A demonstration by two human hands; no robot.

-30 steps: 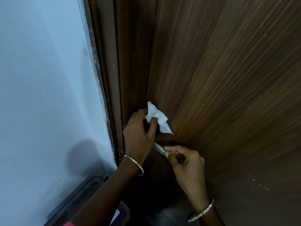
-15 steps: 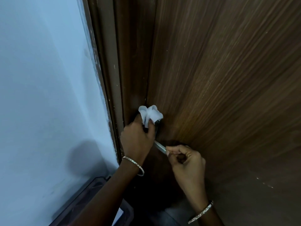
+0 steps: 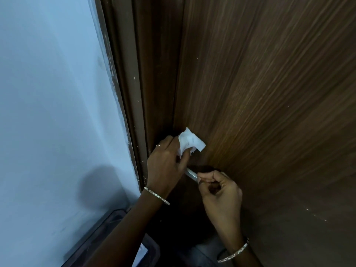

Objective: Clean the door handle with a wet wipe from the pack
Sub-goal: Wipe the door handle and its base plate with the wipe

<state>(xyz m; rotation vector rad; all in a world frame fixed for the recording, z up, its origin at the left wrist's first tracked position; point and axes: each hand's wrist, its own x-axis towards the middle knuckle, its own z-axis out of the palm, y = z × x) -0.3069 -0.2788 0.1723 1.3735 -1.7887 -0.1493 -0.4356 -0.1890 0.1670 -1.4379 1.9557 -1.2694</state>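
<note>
Left hand is curled, pinching a crumpled white wipe between thumb and fingers, pressed to the door just above the handle. Right hand is closed tight, fingers wrapped round the outer end of the silver door handle. Only a short piece of handle shows between the 2 hands. Each wrist has 1 bracelet. Wall is left of the left hand.
</note>
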